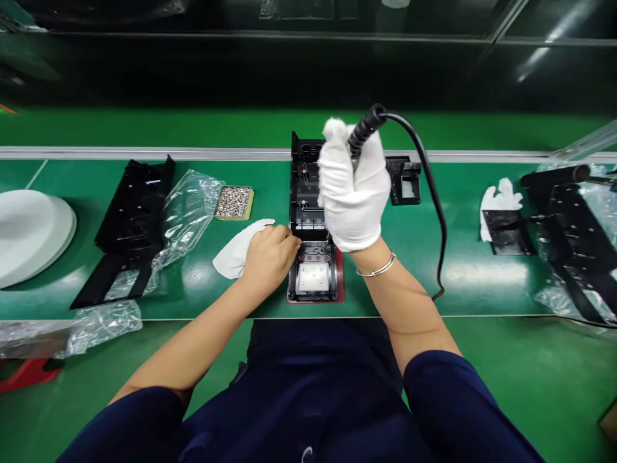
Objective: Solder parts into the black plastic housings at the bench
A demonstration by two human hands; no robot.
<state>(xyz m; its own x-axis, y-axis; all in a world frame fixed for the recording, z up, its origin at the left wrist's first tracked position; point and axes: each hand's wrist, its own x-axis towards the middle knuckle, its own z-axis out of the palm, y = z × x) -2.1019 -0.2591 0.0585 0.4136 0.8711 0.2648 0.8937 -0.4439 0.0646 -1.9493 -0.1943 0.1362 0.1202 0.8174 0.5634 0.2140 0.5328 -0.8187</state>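
Note:
My right hand (pixel 355 193), in a white glove, is wrapped round a corded electric screwdriver (pixel 367 132). Its cable leaves the top end and loops down to the right; its tip is mostly hidden behind the hand. Below it lies a black plastic housing (pixel 308 186) with a hinged-looking lower frame around a pale metal plate (pixel 313 276). Bare and with curled fingers, my left hand (pixel 272 254) grips the housing's left edge near the middle. A white glove or cloth (pixel 236 254) lies beside and partly under that hand. A red sheet (pixel 340 280) shows beneath the housing.
Left of the housing are a tin of small screws (pixel 234 202), clear plastic bags (pixel 190 206), another black housing (pixel 137 218) and white round discs (pixel 33 235). To the right lie a small black part (pixel 403 183), a white glove (pixel 501 199) and more black housings (pixel 583 225).

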